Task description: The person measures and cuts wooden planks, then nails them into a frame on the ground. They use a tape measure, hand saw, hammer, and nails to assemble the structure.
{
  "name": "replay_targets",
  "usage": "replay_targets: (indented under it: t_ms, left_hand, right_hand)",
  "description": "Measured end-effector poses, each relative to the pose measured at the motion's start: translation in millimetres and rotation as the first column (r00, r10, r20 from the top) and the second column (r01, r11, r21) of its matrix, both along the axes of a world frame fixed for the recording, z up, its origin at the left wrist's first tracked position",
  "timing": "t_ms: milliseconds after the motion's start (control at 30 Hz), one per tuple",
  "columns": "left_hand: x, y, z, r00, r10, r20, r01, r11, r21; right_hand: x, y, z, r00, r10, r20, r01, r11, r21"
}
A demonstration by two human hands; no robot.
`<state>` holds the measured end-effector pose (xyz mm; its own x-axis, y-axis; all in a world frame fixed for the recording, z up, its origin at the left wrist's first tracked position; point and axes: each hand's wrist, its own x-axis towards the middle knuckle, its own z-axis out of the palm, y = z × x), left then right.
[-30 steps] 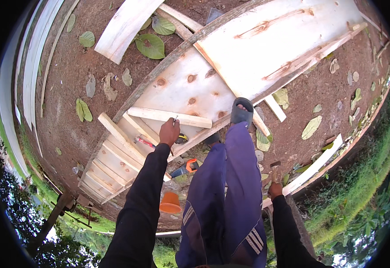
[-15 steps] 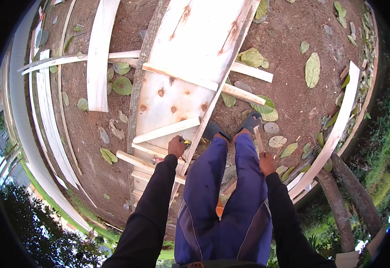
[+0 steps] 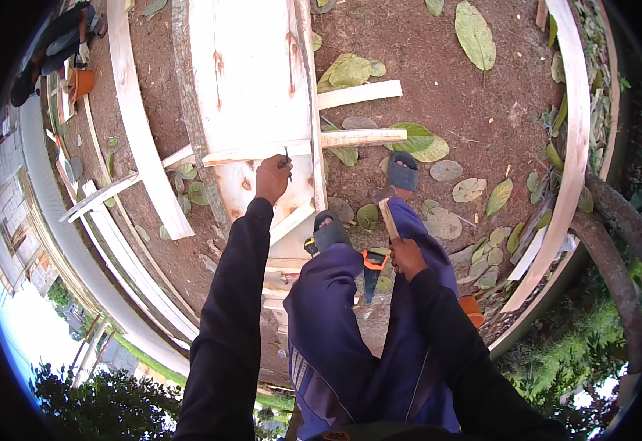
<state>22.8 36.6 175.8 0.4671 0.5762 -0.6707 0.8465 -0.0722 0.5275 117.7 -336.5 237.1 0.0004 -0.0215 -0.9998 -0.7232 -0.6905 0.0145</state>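
**Strip [image 3: 258,153] crosswise, left hand [image 3: 273,178] right at it, right hand [image 3: 409,259] lower and well apart**

At the far upper left, a co-worker [image 3: 60,48] bends beside a bucket [image 3: 80,84]. Nearer, a long plank [image 3: 141,125] lies on the soil, its long axis running away from the person and leaning left.

Next comes the panel [image 3: 251,73], its long axis also running straight away from the person. The strip crosses it from side to side, nearly square to that axis, its right end a little farther away.

The left hand is over the strip's near edge, right of its middle, fingers pinched on a dark pin [image 3: 287,156]. In view the pin stands almost upright across the strip's right half; whether it is a nail or a pencil, and whether its tip touches the wood, I cannot tell.

A slanting batten [image 3: 291,222] lies below, on the near side of the strip, then a tape [image 3: 311,245] and a saw [image 3: 374,268] by the feet.

Farthest right of these, the right hand is wrapped around a hammer [image 3: 389,219] in front of the right leg. Its handle points away and slightly left; its head is hard to make out. From this hand the strip lies ahead and to the left, so the left hand is clearly nearer. The hands are apart.
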Motion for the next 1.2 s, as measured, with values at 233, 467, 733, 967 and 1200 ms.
replay_targets:
  t_ms: [233, 467, 733, 967, 1200]
  left_hand:
    - [60, 52, -20, 0.987, -0.147, -0.07, 0.154, 0.982, 0.107]
    - [66, 54, -27, 0.983, -0.085, -0.166, 0.107, 0.986, 0.127]
    - [29, 99, 20, 0.963, -0.153, -0.221, 0.152, 0.988, -0.023]
    - [52, 39, 158, 0.98, -0.194, 0.051, 0.198, 0.974, -0.112]
    - [-40, -60, -20, 0.922, 0.143, -0.361, -0.212, 0.964, -0.16]
  right_hand:
    - [-1, 18, -16, 0.989, -0.133, 0.063, 0.137, 0.989, -0.064]
    - [18, 65, -15, 0.986, 0.112, 0.125, -0.101, 0.991, -0.09]
    - [-4, 130, 12, 0.913, 0.241, 0.329, -0.254, 0.967, -0.005]
    - [23, 190, -92, 0.474, 0.51, 0.718, -0.683, 0.727, -0.066]
    - [1, 185, -93, 0.782, 0.22, 0.583, -0.294, 0.955, 0.033]
